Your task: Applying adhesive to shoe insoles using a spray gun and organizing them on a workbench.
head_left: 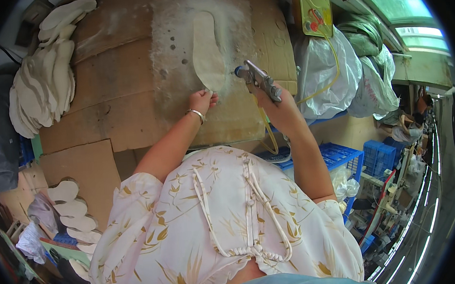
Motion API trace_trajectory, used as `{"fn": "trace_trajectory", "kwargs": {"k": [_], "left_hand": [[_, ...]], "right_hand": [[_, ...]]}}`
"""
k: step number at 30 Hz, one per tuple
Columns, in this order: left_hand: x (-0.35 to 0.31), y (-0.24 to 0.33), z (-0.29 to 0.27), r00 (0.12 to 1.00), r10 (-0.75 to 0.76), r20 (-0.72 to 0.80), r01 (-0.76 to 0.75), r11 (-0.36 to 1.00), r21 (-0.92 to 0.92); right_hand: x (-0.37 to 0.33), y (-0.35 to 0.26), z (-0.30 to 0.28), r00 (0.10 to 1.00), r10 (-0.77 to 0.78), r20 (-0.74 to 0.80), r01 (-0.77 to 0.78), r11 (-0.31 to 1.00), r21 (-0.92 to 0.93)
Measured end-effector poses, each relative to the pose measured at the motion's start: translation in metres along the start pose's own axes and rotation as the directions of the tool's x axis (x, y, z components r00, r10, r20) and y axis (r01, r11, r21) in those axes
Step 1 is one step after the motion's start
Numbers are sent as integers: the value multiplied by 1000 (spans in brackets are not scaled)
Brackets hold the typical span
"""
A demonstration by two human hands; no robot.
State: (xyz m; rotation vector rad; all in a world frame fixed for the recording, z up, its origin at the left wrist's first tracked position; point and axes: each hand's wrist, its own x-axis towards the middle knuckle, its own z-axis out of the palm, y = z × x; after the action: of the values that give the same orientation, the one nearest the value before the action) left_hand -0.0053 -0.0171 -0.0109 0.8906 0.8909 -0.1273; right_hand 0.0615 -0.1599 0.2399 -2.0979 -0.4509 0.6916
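Observation:
A cream insole point(206, 48) lies flat, lengthwise away from me, on a whitish, residue-coated patch of the cardboard-covered table. My left hand point(202, 101) pinches the insole's near end between closed fingers. In my right hand point(280, 104) is a metal spray gun point(259, 80), its blue-tipped nozzle turned left toward the insole and a short gap away from it. A yellowish hose point(266, 126) hangs below that hand. Whether spray is coming out cannot be made out.
Piles of cream insoles point(44, 83) lie at the far left, and more are fanned out on cardboard point(95, 172) at the near left. A yellow tray point(315, 14) with small red parts, plastic bags point(328, 71) and a blue crate point(339, 155) stand to the right.

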Motion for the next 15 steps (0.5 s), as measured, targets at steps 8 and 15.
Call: {"fn": "trace_trajectory", "kwargs": {"k": [8,15], "left_hand": [[0,-2,2,1000,8,8,-8,1000,30],[1,-1,4,1000,15,0,-15,1000,10]], "right_hand": [[21,-13,4,996,-84,-10,85,996,2],[26,-36,-6,995,-57,-85,60,997,42]]}}
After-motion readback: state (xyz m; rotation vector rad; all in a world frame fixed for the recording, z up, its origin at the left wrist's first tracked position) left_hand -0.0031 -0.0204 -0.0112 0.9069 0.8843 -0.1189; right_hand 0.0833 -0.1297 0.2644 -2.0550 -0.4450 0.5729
